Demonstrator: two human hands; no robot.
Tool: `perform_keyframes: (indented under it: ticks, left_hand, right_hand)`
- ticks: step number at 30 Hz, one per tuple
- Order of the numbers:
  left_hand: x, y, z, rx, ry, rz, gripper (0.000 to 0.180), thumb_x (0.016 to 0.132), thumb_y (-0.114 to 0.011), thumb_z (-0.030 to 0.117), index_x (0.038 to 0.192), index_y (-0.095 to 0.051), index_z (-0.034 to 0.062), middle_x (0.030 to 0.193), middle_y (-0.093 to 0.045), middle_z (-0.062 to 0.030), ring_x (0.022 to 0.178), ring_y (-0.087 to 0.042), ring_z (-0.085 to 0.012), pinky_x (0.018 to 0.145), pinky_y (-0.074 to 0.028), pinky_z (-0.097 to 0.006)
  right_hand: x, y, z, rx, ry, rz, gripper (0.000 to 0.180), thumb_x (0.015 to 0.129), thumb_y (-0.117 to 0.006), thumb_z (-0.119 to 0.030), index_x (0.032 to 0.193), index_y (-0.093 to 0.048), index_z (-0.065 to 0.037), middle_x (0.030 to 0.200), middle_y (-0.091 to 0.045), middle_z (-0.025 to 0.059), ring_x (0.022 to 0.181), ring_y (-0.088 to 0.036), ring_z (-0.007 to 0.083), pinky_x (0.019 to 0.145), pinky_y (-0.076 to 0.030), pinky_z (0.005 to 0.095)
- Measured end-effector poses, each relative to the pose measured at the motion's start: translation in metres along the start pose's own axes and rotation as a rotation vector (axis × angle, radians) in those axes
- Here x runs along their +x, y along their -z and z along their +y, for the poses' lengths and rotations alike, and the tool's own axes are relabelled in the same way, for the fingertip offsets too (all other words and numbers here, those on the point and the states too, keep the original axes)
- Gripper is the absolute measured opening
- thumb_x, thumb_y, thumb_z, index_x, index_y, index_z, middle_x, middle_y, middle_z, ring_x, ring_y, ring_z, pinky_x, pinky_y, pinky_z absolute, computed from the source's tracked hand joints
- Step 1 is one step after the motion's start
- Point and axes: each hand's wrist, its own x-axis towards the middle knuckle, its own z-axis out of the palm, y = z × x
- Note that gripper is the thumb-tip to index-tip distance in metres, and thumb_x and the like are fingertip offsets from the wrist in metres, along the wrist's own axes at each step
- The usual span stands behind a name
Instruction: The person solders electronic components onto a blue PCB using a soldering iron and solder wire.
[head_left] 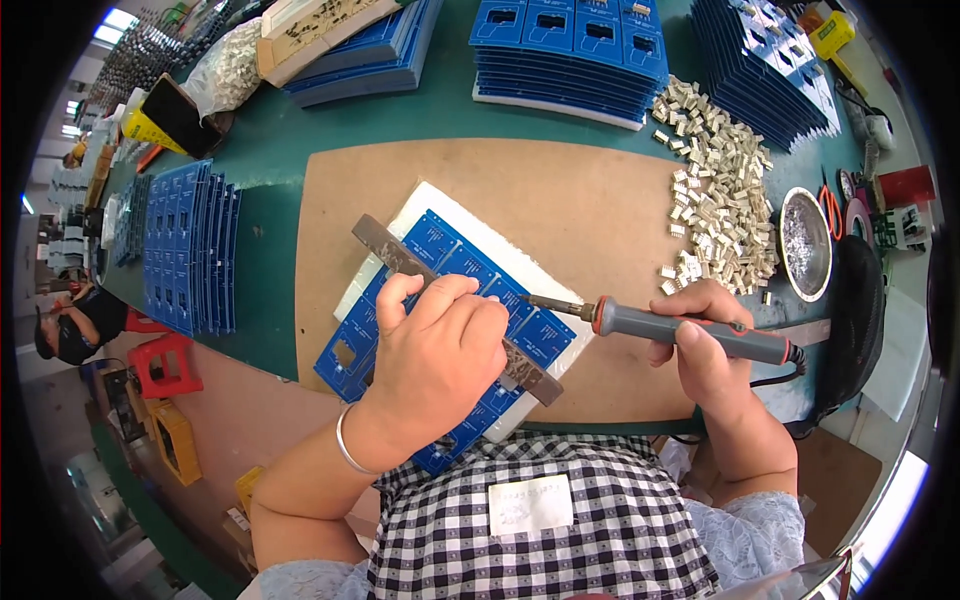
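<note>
A blue circuit board panel (440, 250) lies on a white foam pad (455, 205) on a brown work mat (560, 190). A dark metal bar (385, 250) rests diagonally across the panel. My left hand (435, 355) presses down on the bar and panel, fingers curled; a thin solder wire may be pinched at the fingertips, but that is too small to tell. My right hand (705, 345) grips a grey and red soldering iron (680, 328). Its tip (535, 299) touches the panel just right of my left fingertips.
Stacks of blue boards stand at the left (185, 245), back left (370, 50), back centre (570, 50) and back right (765, 60). A heap of small beige connectors (715, 190) and a round metal dish (805, 240) sit at right. Another person (75, 325) sits far left.
</note>
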Motion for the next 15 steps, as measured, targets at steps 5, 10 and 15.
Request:
perform_keyframes:
  ticks: [5, 10, 15]
  left_hand:
    - [0.0003, -0.0019, 0.0006, -0.016, 0.031, 0.026, 0.017, 0.07, -0.068, 0.004, 0.084, -0.059, 0.0081, 0.076, -0.059, -0.0021, 0.093, -0.061, -0.0203, 0.089, -0.031, -0.044]
    - [0.0031, 0.0002, 0.003, -0.018, 0.043, 0.023, 0.015, 0.07, -0.067, 0.004, 0.082, -0.059, 0.0084, 0.074, -0.059, -0.0026, 0.092, -0.061, -0.0205, 0.09, -0.03, -0.045]
    - [0.0038, -0.0017, 0.0038, -0.007, 0.059, 0.033, 0.015, 0.068, -0.067, 0.003, 0.078, -0.058, 0.0091, 0.074, -0.058, -0.0029, 0.09, -0.061, -0.021, 0.09, -0.03, -0.045]
  right_hand:
    - [0.0003, -0.0013, -0.0013, -0.008, -0.019, -0.01, 0.023, 0.088, -0.059, -0.016, 0.096, -0.061, 0.005, 0.078, -0.063, 0.0101, 0.062, -0.061, 0.0115, 0.056, -0.049, 0.0238]
    - [0.0001, -0.0011, -0.0013, -0.016, -0.02, -0.012, 0.021, 0.088, -0.059, -0.015, 0.096, -0.061, 0.005, 0.078, -0.062, 0.0099, 0.063, -0.061, 0.0113, 0.057, -0.049, 0.0238]
    - [0.001, -0.0022, -0.0005, -0.009, -0.033, -0.019, 0.02, 0.087, -0.059, -0.014, 0.096, -0.061, 0.005, 0.078, -0.062, 0.0096, 0.063, -0.061, 0.0113, 0.056, -0.049, 0.0239]
